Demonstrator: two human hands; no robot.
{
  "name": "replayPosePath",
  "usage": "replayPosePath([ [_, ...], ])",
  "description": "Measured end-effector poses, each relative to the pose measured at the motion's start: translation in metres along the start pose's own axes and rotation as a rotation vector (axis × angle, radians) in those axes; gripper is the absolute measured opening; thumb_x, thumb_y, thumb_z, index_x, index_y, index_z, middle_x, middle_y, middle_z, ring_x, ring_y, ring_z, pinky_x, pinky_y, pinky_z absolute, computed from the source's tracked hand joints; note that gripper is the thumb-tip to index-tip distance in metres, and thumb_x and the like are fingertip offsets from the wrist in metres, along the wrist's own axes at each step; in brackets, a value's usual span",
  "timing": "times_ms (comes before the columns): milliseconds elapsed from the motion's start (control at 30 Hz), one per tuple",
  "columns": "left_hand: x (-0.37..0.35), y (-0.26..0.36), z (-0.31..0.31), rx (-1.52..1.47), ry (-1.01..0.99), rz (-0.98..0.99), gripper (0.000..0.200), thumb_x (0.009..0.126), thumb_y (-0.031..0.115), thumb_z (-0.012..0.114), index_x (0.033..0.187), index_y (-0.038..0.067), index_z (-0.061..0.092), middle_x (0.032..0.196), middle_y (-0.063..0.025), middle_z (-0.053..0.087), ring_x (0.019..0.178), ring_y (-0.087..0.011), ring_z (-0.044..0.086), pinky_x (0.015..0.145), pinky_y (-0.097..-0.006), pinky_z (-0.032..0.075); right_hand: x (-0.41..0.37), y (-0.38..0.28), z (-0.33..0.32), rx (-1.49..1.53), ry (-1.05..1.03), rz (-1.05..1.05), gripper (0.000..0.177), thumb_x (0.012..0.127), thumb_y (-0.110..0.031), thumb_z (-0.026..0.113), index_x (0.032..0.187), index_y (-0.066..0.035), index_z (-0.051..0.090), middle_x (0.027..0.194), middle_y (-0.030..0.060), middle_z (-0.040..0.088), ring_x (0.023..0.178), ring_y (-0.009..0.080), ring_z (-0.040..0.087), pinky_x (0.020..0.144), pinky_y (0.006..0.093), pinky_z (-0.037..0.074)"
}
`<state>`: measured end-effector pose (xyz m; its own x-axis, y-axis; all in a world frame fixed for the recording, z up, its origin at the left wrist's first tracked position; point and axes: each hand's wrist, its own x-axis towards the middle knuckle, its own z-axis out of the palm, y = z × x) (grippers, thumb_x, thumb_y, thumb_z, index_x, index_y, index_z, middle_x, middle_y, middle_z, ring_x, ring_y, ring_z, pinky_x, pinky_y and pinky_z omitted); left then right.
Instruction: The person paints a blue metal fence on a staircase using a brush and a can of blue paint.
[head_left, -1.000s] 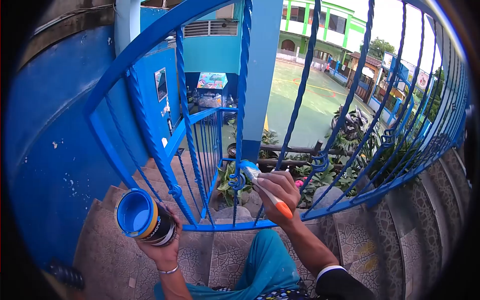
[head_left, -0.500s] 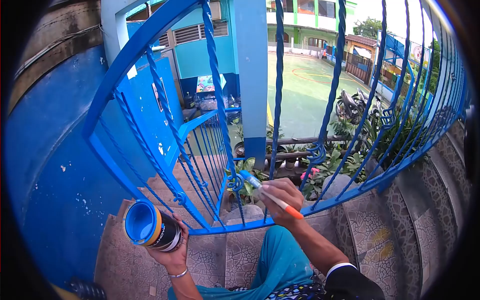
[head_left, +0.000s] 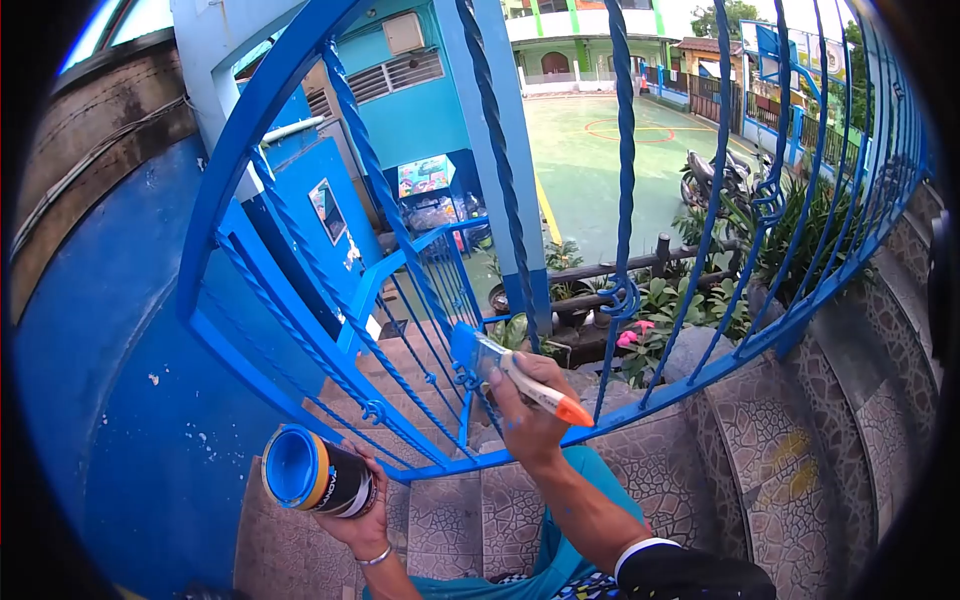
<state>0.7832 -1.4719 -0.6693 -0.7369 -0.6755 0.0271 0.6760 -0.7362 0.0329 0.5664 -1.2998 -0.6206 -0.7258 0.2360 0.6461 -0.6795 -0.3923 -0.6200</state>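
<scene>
A paint can (head_left: 335,487) with a black and yellow label and blue paint inside is held from below by my left hand (head_left: 368,515), its mouth tilted toward me. My right hand (head_left: 535,415) grips a paintbrush (head_left: 535,387) with a pale handle and orange end. The brush's blue bristles point up and left, at a scroll ornament (head_left: 466,377) low on a twisted bar of the blue railing (head_left: 520,455). Whether the bristles touch the bar cannot be made out.
Stone-patterned steps (head_left: 440,520) curve around below the railing. A blue wall (head_left: 110,400) with chipped spots rises at the left. Beyond the bars are a pillar (head_left: 500,150), plants (head_left: 690,300), a rock, parked motorcycles (head_left: 715,180) and a green court (head_left: 590,180).
The view has shifted and tilted. My right hand has turned the brush so its broad side shows, with the bristles closer to the scroll ornament. My left hand still holds the can.
</scene>
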Motion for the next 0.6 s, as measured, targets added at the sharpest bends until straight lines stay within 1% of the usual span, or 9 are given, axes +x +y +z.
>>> replayPosePath([
  [33, -0.001, -0.001, 0.002, -0.003, -0.003, 0.005, 0.084, 0.095, 0.054, 0.069, 0.16, 0.005, 0.049, 0.159, -0.0212, 0.054, 0.145, -0.0402, 0.049, 0.116, -0.0591, 0.047, 0.001, 0.004, -0.004, 0.005, 0.021, 0.028, 0.027, 0.088, 0.0, 0.087, 0.11, 0.006, 0.073, 0.109, 0.0208, 0.076, 0.094, 0.0238, 0.077, 0.082, 0.0332, 0.061],
  [167, 0.0, 0.0, 0.002, -0.034, -0.003, 0.005, 0.083, 0.095, 0.055, 0.069, 0.16, 0.006, 0.05, 0.158, -0.0214, 0.055, 0.144, -0.0409, 0.049, 0.116, -0.0591, 0.047, 0.007, 0.009, -0.013, -0.325, -0.089, -0.074, 0.032, 0.09, -0.003, 0.085, 0.121, 0.003, 0.076, 0.109, 0.0176, 0.076, 0.093, 0.0268, 0.077, 0.08, 0.0361, 0.061],
  [267, -0.001, -0.002, 0.006, -0.068, 0.043, 0.007, 0.084, 0.091, 0.059, 0.069, 0.156, 0.007, 0.055, 0.157, -0.0196, 0.057, 0.143, -0.0408, 0.051, 0.115, -0.06, 0.048, 0.002, 0.005, 0.01, -0.248, -0.128, -0.027, 0.026, 0.089, 0.001, 0.085, 0.114, 0.004, 0.078, 0.109, 0.0173, 0.076, 0.096, 0.0235, 0.076, 0.084, 0.0338, 0.061],
  [300, -0.002, -0.003, 0.007, -0.047, 0.01, 0.001, 0.084, 0.091, 0.059, 0.07, 0.156, 0.007, 0.055, 0.157, -0.0196, 0.057, 0.144, -0.0407, 0.051, 0.115, -0.0599, 0.048, 0.003, 0.003, 0.017, -0.22, -0.114, -0.027, 0.027, 0.088, 0.002, 0.086, 0.113, 0.004, 0.078, 0.109, 0.0175, 0.077, 0.097, 0.0246, 0.077, 0.084, 0.0344, 0.061],
  [400, -0.003, -0.003, 0.006, -0.006, -0.05, -0.011, 0.085, 0.091, 0.059, 0.071, 0.156, 0.007, 0.055, 0.157, -0.0196, 0.057, 0.144, -0.0406, 0.051, 0.114, -0.0597, 0.048, 0.019, -0.018, 0.035, -0.185, -0.072, -0.117, 0.026, 0.087, 0.002, 0.087, 0.111, 0.004, 0.079, 0.109, 0.0173, 0.077, 0.096, 0.0226, 0.077, 0.084, 0.0338, 0.061],
  [433, -0.003, -0.003, 0.006, -0.004, -0.045, -0.011, 0.085, 0.091, 0.059, 0.071, 0.156, 0.007, 0.055, 0.157, -0.0196, 0.057, 0.144, -0.0406, 0.051, 0.114, -0.0597, 0.048, 0.021, -0.015, 0.036, -0.146, -0.08, -0.145, 0.029, 0.089, 0.003, 0.086, 0.116, 0.004, 0.077, 0.115, 0.0171, 0.076, 0.1, 0.0205, 0.075, 0.087, 0.033, 0.061],
  [533, -0.003, -0.005, 0.007, -0.008, -0.031, -0.004, 0.085, 0.09, 0.059, 0.071, 0.156, 0.007, 0.054, 0.157, -0.0198, 0.057, 0.144, -0.0404, 0.051, 0.114, -0.0596, 0.048, 0.013, -0.003, 0.032, 0.143, -0.002, 0.0, 0.034, 0.093, 0.003, 0.082, 0.126, 0.003, 0.072, 0.125, 0.0169, 0.073, 0.108, 0.0189, 0.073, 0.091, 0.0335, 0.06],
  [567, -0.003, -0.005, 0.008, -0.01, -0.025, 0.0, 0.086, 0.09, 0.059, 0.072, 0.156, 0.007, 0.054, 0.157, -0.0199, 0.057, 0.144, -0.0404, 0.051, 0.114, -0.0596, 0.048, 0.008, -0.005, 0.025, 0.248, -0.009, 0.121, 0.04, 0.099, 0.001, 0.078, 0.137, 0.003, 0.064, 0.132, 0.0171, 0.069, 0.118, 0.0204, 0.07, 0.096, 0.0349, 0.06],
  [600, -0.003, -0.005, 0.008, -0.008, -0.023, 0.002, 0.085, 0.09, 0.059, 0.071, 0.156, 0.007, 0.054, 0.157, -0.02, 0.057, 0.144, -0.0403, 0.051, 0.114, -0.0596, 0.048, 0.007, -0.004, 0.022, 0.349, 0.034, 0.235, 0.042, 0.1, 0.0, 0.077, 0.139, 0.003, 0.063, 0.132, 0.0172, 0.069, 0.118, 0.0208, 0.07, 0.098, 0.0349, 0.06],
])
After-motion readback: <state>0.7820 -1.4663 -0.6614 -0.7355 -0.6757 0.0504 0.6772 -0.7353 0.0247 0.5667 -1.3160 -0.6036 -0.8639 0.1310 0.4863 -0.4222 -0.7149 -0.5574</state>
